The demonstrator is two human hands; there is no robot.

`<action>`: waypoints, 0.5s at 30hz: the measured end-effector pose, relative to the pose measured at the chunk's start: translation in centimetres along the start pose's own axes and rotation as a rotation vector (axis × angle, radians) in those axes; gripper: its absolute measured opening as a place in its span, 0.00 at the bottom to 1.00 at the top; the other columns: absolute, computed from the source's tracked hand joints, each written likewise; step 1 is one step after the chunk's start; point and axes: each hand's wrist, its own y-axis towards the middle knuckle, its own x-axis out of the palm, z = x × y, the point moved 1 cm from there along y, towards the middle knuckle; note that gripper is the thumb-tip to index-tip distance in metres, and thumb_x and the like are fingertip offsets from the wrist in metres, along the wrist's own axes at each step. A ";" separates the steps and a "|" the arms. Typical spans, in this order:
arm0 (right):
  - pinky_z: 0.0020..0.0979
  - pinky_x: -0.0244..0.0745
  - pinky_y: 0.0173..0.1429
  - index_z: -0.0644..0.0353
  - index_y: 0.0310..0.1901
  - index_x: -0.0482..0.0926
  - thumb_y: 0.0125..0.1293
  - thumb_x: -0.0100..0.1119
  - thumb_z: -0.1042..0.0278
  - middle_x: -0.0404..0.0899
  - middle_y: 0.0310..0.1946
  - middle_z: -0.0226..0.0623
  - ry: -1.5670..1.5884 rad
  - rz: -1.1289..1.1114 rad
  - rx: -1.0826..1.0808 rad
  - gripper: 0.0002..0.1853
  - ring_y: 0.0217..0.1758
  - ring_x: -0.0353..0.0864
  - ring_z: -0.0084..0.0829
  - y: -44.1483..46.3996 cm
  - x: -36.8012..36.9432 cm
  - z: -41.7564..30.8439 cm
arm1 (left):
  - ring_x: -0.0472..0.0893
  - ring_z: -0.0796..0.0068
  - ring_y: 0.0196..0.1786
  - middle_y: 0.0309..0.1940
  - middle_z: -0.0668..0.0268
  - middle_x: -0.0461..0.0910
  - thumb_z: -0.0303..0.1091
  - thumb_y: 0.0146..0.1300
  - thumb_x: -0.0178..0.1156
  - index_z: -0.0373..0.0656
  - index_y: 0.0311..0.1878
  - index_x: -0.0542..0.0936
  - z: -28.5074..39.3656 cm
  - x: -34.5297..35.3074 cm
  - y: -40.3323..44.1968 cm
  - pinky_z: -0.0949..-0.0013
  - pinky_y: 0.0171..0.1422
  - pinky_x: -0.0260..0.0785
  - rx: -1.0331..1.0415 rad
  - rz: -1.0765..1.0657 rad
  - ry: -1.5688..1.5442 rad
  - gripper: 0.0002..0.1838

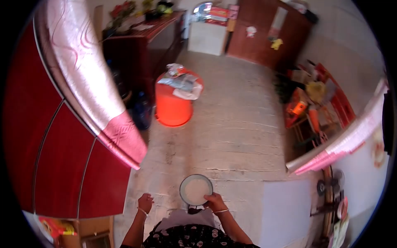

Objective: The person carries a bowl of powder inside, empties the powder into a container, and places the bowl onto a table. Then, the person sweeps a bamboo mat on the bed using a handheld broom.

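Note:
My right hand (216, 202) grips the right rim of a round pan (182, 193) in front of my body. The pan has a dark rim, and a short dark handle (193, 210) points toward me. Inside lies something pale and beige (197, 189); whether it is grain, powder or liquid I cannot tell. My left hand (145, 203) hangs to the left of the pan, apart from it, its fingers loosely curled with nothing visible in them. Each wrist wears a bracelet.
Ahead on the concrete floor (235, 124) stands an orange bucket (173, 108) with plastic bags on top. Parted pink curtains (124, 136) hang at both sides. A red cabinet (53, 149) is at left, a cluttered red bench (337, 97) at right, and a brown door (264, 33) at the back.

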 end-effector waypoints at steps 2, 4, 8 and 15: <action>0.29 0.74 0.28 0.76 0.44 0.68 0.52 0.60 0.65 0.76 0.34 0.45 0.008 -0.047 0.010 0.24 0.29 0.78 0.33 3.0 0.0 -2.6 | 0.77 0.73 0.28 0.25 0.63 0.76 0.20 0.50 0.51 0.37 0.38 0.72 1.3 0.8 0.8 0.70 0.30 0.73 -0.018 0.047 0.053 0.10; 0.29 0.74 0.28 0.76 0.45 0.68 0.51 0.60 0.65 0.76 0.34 0.45 -0.024 -0.075 0.050 0.24 0.28 0.77 0.33 6.9 -0.9 -4.2 | 0.78 0.72 0.29 0.26 0.62 0.77 0.21 0.50 0.52 0.38 0.40 0.72 2.0 2.2 2.8 0.69 0.32 0.73 0.012 0.101 0.156 0.11; 0.27 0.74 0.25 0.73 0.46 0.69 0.51 0.61 0.67 0.76 0.32 0.44 -0.062 -0.126 0.060 0.23 0.24 0.77 0.31 12.7 0.5 -8.9 | 0.79 0.69 0.31 0.28 0.61 0.78 0.24 0.49 0.52 0.39 0.41 0.72 4.7 4.5 5.7 0.70 0.39 0.72 0.089 0.213 0.436 0.13; 0.26 0.73 0.22 0.73 0.44 0.68 0.51 0.60 0.65 0.76 0.32 0.42 -0.095 -0.176 0.061 0.23 0.23 0.77 0.29 22.9 4.9 -13.4 | 0.77 0.66 0.44 0.42 0.57 0.75 0.19 0.47 0.51 0.38 0.53 0.68 13.5 4.1 18.5 0.68 0.45 0.70 0.175 0.206 0.316 0.25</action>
